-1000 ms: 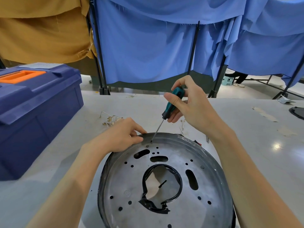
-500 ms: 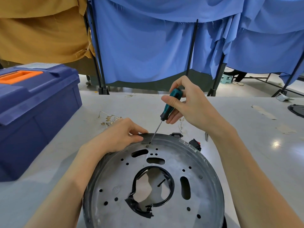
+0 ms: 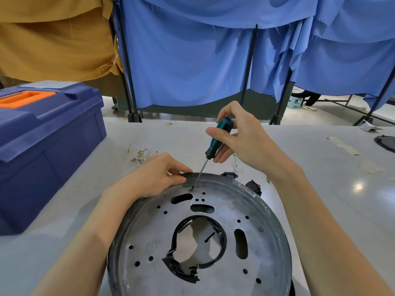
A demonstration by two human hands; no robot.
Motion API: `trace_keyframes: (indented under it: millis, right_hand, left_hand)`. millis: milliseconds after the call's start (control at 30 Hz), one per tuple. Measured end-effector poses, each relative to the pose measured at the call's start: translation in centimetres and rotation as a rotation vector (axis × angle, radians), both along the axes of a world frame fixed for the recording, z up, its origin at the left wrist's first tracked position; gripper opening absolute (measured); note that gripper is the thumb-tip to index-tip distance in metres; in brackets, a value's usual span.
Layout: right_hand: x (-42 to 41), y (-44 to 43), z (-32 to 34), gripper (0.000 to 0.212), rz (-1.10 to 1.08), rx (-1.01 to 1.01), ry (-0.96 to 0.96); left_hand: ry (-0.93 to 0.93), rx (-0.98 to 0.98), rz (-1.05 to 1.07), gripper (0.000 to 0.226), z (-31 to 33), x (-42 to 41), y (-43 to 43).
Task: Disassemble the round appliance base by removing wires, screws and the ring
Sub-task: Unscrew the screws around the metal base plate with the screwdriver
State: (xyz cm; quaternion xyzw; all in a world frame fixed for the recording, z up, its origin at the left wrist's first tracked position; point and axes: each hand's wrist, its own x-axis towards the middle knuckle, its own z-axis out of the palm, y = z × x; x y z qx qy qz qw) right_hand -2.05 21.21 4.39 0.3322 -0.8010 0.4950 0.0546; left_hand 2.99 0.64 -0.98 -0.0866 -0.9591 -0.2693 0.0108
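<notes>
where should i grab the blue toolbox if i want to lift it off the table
Probably by the orange handle on top of the toolbox, coming from straight above. The box stands upright and shut, and the handle lies flat on it; its walls look smooth.

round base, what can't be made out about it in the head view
- Near edge of the round base: cut off by the frame's bottom edge.
- Head type of the screw: too small, and covered by the screwdriver tip.
- Rim under the left hand: hidden by that hand.
- The black switch part: partly hidden behind the far rim.
</notes>
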Motion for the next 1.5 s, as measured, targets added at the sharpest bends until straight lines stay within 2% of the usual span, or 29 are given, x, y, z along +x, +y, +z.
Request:
trace_keyframes:
  millis: [300,500,567,700,767,933,1167,1367,1500]
  right_hand:
    - [0.1,-0.3,-0.2,0.031,-0.006,0.038,0.014]
    - [0.5,-0.9,0.0,0.036,-0.014,0.078,0.1]
    - [0.7,-1.0,0.1,0.038,-0.004,0.084,0.119]
    - [0.8,-0.9,0.1,0.032,0.018,0.072,0.12]
    - [0.9,-1.0,0.0,0.028,0.01,0.077,0.151]
    - [1.2,-1.7,-0.3,0.022,0.009,0.027,0.182]
    - [1.4,-1.8,-0.1,0.025,0.003,-0.084,0.158]
    - [1.9,-2.0,0.0,0.031,0.09,-0.125,0.116]
    - [2.3,-2.6,-0.4,0.036,0.085,-0.084,0.136]
  left_hand:
    - [0.006,0.002,-0.005,0.032,0.0,0.0,-0.1]
    - [-0.025,0.008,-0.024,0.036,0.2,0.1,0.0]
    - [-0.01,0.114,-0.055,0.043,0.8,0.4,0.4]
    - [0.043,0.5,-0.125,0.047,2.5,1.1,1.7]
    - [0.068,0.577,-0.101,0.045,2.9,1.3,2.4]
    - [0.147,0.6,-0.06,0.026,2.5,1.3,3.5]
    - [0.147,0.591,0.031,0.004,1.4,0.4,3.1]
    - [0.111,0.653,0.06,0.022,1.7,0.7,2.8]
    - [0.171,0.625,0.066,0.027,1.8,1.0,2.7]
